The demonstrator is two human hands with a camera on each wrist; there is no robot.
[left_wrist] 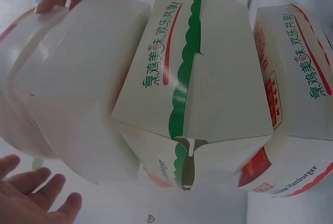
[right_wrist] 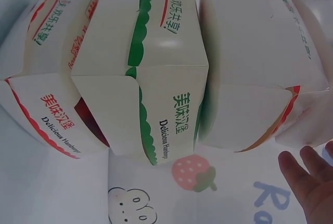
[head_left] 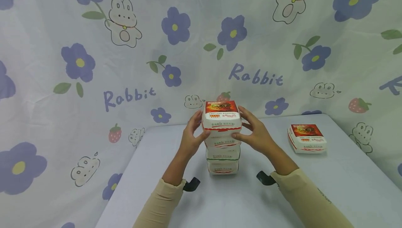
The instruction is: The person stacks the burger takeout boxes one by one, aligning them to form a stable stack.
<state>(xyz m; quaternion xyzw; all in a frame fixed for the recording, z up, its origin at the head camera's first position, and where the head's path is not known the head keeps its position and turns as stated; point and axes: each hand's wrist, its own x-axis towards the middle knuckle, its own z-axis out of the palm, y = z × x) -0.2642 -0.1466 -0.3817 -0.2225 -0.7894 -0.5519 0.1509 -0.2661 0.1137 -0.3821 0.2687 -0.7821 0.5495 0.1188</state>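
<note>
A stack of several white paper burger boxes (head_left: 223, 154) stands upright on the table. Its top box (head_left: 221, 116) has a burger picture on the lid. My left hand (head_left: 192, 135) is at the stack's upper left, thumb by the front and fingers spread along the side. Opposite it, my right hand (head_left: 255, 134) has its thumb near the front edge, just below the top box. Both wrist views show fingers spread beside the upper boxes; firm contact is hard to tell. A green-trimmed box (left_wrist: 192, 73) sits lower in the stack, above a red-trimmed one (right_wrist: 57, 78).
Another burger box (head_left: 307, 139) lies shut on the table's right side. The white table (head_left: 220, 203) ends at a hanging cloth (head_left: 204, 46) printed with rabbits and flowers. Dark curved pieces (head_left: 266, 178) stick out near both cuffs.
</note>
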